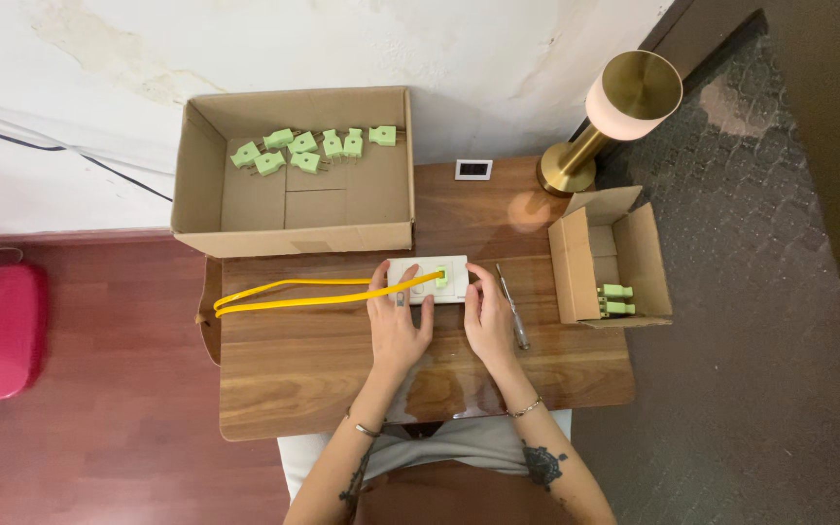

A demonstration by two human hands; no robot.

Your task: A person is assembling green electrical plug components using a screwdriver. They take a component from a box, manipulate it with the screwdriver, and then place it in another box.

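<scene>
We see even, soft overhead light, sharp focus throughout, faint shadows beside the cardboard box [294, 209], and glare on the brass lamp [624, 97].

left hand [398, 326], right hand [489, 317] on white socket plate [427, 279], yellow cable [313, 294]

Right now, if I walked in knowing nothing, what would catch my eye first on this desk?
Probably the bright yellow cable looping across the wooden table to a white socket plate, which the left hand and right hand both touch. Next, the green plugs scattered in the big cardboard box behind, and the brass lamp at the far right.
</scene>
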